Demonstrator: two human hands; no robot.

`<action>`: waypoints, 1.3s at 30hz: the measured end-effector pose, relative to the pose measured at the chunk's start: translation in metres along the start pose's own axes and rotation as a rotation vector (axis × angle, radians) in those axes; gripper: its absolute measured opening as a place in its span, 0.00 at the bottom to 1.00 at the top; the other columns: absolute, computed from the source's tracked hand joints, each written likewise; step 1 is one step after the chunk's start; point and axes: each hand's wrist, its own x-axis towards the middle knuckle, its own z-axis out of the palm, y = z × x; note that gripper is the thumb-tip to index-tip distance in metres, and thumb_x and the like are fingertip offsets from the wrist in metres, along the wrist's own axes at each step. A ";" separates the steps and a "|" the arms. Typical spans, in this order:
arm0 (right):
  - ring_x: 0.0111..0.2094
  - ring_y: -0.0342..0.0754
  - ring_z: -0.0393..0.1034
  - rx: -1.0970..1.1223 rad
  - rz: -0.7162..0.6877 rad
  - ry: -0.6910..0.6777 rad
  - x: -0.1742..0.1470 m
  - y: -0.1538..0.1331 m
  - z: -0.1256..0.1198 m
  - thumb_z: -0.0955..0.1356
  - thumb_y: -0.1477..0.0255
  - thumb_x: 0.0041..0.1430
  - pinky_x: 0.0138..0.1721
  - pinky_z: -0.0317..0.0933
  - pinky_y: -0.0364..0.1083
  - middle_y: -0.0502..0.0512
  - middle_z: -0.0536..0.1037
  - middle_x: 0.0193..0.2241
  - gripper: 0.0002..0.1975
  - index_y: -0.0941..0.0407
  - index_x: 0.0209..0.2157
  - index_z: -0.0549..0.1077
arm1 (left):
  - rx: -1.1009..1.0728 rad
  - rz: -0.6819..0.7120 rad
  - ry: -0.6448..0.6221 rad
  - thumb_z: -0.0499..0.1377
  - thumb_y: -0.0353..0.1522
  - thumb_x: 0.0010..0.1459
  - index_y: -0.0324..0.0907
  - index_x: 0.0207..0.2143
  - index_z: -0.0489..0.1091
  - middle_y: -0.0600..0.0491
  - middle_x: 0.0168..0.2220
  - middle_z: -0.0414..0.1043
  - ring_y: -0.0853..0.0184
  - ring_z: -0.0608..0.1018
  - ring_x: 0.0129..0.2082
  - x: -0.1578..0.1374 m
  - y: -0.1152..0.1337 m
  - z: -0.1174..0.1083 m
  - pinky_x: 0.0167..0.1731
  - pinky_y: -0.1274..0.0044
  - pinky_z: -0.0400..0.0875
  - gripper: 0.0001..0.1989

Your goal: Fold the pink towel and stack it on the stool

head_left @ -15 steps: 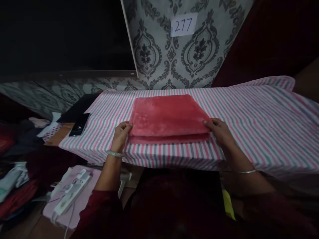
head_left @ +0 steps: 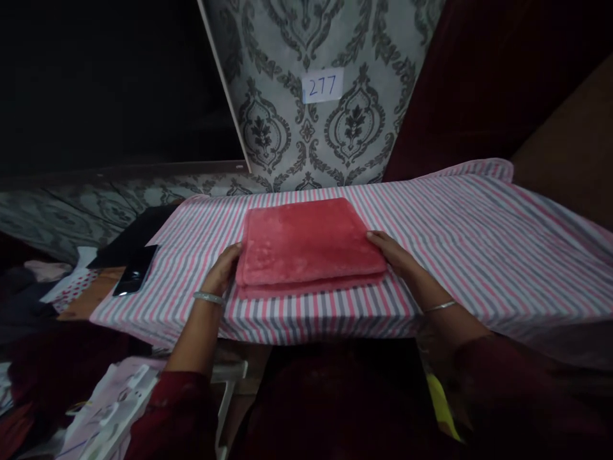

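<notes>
Grey patterned wallpaper (head_left: 357, 121) covers the wall at the back, with a wide dark screen (head_left: 110, 89) filling its left part. Below, a pink, grey and white striped cloth (head_left: 469, 236) spreads over a long surface and drops over its near edge. On that cloth, left of its middle and close to the near edge, lies a folded red plush cloth (head_left: 306, 246), flat, its long axis running left to right across the person's front and its stacked layers showing along the near side. It sits squarely between the two hands, one at each short side, so neither is clearly nearer. The left hand (head_left: 223, 267) is curved against the left side, most of its fingers out of sight; the right hand (head_left: 393, 250) has its thumb over the right side, the other fingers hidden beneath or behind. Whether either one pinches the fabric or only braces it, I cannot tell. Well apart to the left lies a phone (head_left: 136, 271); smallest are the pale bangle (head_left: 209, 297) on the left wrist and the thin bracelet (head_left: 439, 306) on the right.
</notes>
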 end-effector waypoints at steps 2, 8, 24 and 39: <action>0.43 0.55 0.78 0.032 0.048 -0.016 0.008 -0.009 0.008 0.70 0.56 0.56 0.44 0.73 0.53 0.62 0.80 0.48 0.28 0.55 0.54 0.68 | -0.012 -0.042 0.001 0.73 0.40 0.43 0.39 0.52 0.71 0.46 0.42 0.78 0.60 0.80 0.39 0.009 0.003 0.006 0.40 0.72 0.75 0.34; 0.35 0.52 0.78 0.157 0.002 -0.115 0.012 -0.035 0.020 0.72 0.66 0.49 0.39 0.74 0.52 0.57 0.81 0.41 0.47 0.55 0.68 0.52 | 0.003 -0.011 -0.022 0.70 0.31 0.44 0.41 0.69 0.53 0.55 0.33 0.73 0.67 0.78 0.29 0.017 0.016 0.013 0.33 0.76 0.74 0.51; 0.50 0.58 0.76 -0.119 -0.092 0.081 0.024 -0.013 -0.012 0.69 0.60 0.58 0.51 0.70 0.56 0.65 0.78 0.52 0.35 0.57 0.64 0.62 | 0.341 0.098 0.055 0.71 0.40 0.45 0.37 0.64 0.62 0.38 0.54 0.72 0.52 0.78 0.51 0.064 0.016 0.023 0.49 0.67 0.72 0.45; 0.69 0.63 0.50 -1.108 -0.383 0.105 0.092 -0.080 0.107 0.56 0.57 0.72 0.66 0.42 0.66 0.64 0.61 0.68 0.29 0.54 0.67 0.63 | 1.440 0.469 -0.111 0.48 0.45 0.67 0.31 0.69 0.54 0.32 0.71 0.48 0.45 0.50 0.72 0.086 0.025 0.181 0.68 0.50 0.38 0.36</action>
